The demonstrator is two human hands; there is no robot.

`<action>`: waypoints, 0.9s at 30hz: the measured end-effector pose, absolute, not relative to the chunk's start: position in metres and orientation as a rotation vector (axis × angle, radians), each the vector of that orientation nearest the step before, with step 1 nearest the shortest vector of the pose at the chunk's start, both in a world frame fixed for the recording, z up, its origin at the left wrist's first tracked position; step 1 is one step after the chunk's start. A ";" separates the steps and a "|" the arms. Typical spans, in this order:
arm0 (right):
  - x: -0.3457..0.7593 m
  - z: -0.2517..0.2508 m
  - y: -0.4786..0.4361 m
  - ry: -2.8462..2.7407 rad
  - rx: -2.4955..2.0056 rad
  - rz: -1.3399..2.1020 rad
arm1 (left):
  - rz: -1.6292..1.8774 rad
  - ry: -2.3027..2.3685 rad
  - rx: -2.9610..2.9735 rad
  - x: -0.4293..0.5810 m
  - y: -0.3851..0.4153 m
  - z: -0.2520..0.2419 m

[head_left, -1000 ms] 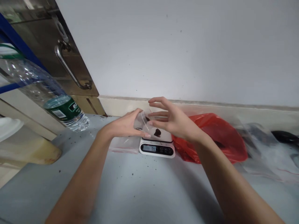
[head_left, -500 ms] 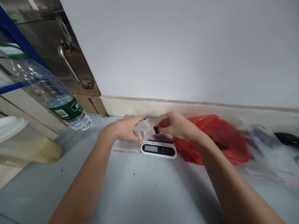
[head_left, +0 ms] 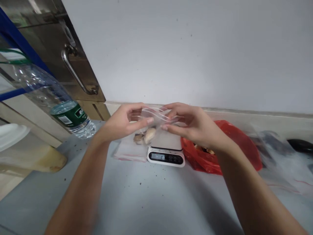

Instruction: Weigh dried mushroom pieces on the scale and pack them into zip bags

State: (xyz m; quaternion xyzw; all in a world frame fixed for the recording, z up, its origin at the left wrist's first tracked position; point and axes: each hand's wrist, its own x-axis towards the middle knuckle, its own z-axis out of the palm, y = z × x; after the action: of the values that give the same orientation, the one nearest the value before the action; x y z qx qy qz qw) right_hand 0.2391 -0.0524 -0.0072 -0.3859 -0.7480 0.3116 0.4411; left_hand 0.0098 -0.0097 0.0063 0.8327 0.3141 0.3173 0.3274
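Note:
Both my hands grip the top of a clear zip bag (head_left: 156, 115), with brownish and pale pieces (head_left: 146, 135) like dried mushrooms at its bottom. My left hand (head_left: 124, 122) pinches the left end of the mouth, and my right hand (head_left: 189, 120) pinches the right end. The bag hangs over the left part of a small white digital scale (head_left: 168, 157), whose display is lit but hard to read. Under and beside the scale's left side lies a stack of flat zip bags (head_left: 132, 150). Just right of the scale, an open red plastic bag (head_left: 234, 143) holds more pieces.
A large water bottle (head_left: 69, 114) and a lidded plastic container (head_left: 31, 150) stand at the left. Clear plastic bags (head_left: 281, 163) and a black object (head_left: 300, 145) lie at the right. A white wall (head_left: 186, 55) rises behind the grey tabletop (head_left: 141, 205).
The dark piece in my right hand is no longer seen there. That hand has moved up and left onto the bag's mouth, and the bag is now raised with its contents visible.

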 end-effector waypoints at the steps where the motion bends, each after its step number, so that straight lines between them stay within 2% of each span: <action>1: 0.237 -0.005 -0.054 -1.826 -0.970 0.767 | 0.895 0.838 2.176 0.011 -0.011 0.007; 8: 0.241 0.006 -0.061 -1.675 -1.051 0.685 | 1.153 1.016 2.216 0.015 -0.019 0.014; 15: 0.257 0.011 -0.062 -1.768 -1.132 0.614 | 0.974 0.962 2.185 0.019 -0.020 0.017; 27: 0.236 0.023 -0.074 -1.912 -1.228 0.510 | 1.074 0.965 2.626 0.041 -0.039 0.020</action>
State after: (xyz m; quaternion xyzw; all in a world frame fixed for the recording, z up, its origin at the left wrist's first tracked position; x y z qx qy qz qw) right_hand 0.2362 -0.0738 0.0235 -0.4845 -0.7541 0.2011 0.3951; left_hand 0.0411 -0.0388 0.0196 0.8739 0.3213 0.3575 0.0724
